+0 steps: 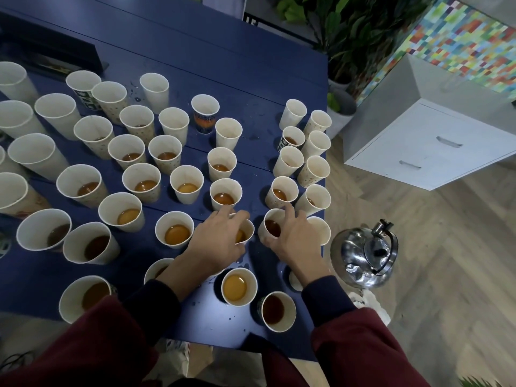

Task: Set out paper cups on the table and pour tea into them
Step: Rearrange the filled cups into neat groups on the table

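**Both hands on two tea cups at the table's near right**

A white paper cup of amber tea [247, 233] stands upright on the dark blue wooden table [223, 65], in its near right part. The left hand [220, 238] lies over it, fingers bent across the rim and thumb curled against the near side, so most of the cup is hidden. Just beside it, with a narrow strip of table between, stands a white paper cup of darker brown tea [270, 227]. The right hand [294, 237] grips this one, thumb on the near wall and fingers curved round the far side. Both arms wear dark navy cuffs [326, 297] under maroon sleeves [360, 347].

Around the two stand many other paper cups [178, 230], mostly white, some dotted or printed, all upright. Those near the person hold tea from pale amber to dark brown. Several at the far left look unfilled, though their bottoms are hard to see. Drops of liquid spot the table near the hands.

Off the table's right edge sits a shiny steel kettle [365, 252] with a black handle; what it stands on cannot be told. Beyond it are a pale wood-plank floor [446, 275], a white drawer cabinet [432, 146], green leafy plants [357, 29] and a many-coloured mosaic panel [460, 43].
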`<state>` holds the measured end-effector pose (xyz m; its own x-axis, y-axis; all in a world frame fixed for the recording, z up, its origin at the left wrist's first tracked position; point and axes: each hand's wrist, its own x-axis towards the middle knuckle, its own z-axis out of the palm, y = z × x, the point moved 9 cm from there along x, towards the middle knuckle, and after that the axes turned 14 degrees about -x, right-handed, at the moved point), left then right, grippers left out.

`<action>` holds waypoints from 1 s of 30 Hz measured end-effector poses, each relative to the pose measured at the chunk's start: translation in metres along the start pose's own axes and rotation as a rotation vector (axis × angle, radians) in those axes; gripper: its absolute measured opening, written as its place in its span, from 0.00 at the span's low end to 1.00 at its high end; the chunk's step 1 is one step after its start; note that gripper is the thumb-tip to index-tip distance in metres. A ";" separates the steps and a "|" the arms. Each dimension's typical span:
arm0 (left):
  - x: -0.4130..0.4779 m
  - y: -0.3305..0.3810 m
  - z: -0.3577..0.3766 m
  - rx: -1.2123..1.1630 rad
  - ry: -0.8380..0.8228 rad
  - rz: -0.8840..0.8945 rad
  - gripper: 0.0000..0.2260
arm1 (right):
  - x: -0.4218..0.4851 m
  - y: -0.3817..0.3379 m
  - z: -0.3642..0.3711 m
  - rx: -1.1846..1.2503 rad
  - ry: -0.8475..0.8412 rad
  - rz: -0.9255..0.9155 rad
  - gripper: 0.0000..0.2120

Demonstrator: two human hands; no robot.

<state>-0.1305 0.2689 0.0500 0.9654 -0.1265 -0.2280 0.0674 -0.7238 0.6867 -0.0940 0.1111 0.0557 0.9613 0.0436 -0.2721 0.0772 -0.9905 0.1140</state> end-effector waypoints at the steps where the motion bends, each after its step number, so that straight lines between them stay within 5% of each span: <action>1: -0.001 0.002 -0.002 -0.013 0.006 0.007 0.27 | -0.008 0.001 -0.005 0.009 0.044 0.004 0.39; 4: -0.004 0.012 -0.008 -0.063 0.030 0.030 0.27 | -0.037 -0.002 -0.015 0.147 0.193 -0.037 0.35; 9: -0.013 0.040 -0.022 -0.124 0.084 0.132 0.23 | -0.068 -0.021 0.000 0.479 0.094 -0.151 0.35; 14: -0.022 0.062 -0.014 -0.094 0.073 0.186 0.26 | -0.080 -0.016 0.002 0.676 0.208 -0.102 0.37; 19: -0.033 0.060 0.007 -0.220 -0.013 0.185 0.23 | -0.087 -0.004 0.015 0.638 0.206 0.000 0.43; 24: -0.038 0.048 0.026 -0.407 -0.071 0.136 0.17 | -0.089 0.005 0.028 0.542 0.204 0.001 0.31; 30: -0.051 0.032 0.043 -0.165 -0.070 0.065 0.21 | -0.076 0.015 0.048 0.406 0.056 0.024 0.27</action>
<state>-0.1885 0.2228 0.0536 0.9497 -0.2203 -0.2226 0.0511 -0.5922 0.8042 -0.1791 0.0871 0.0318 0.9753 0.0158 -0.2203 -0.0453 -0.9619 -0.2695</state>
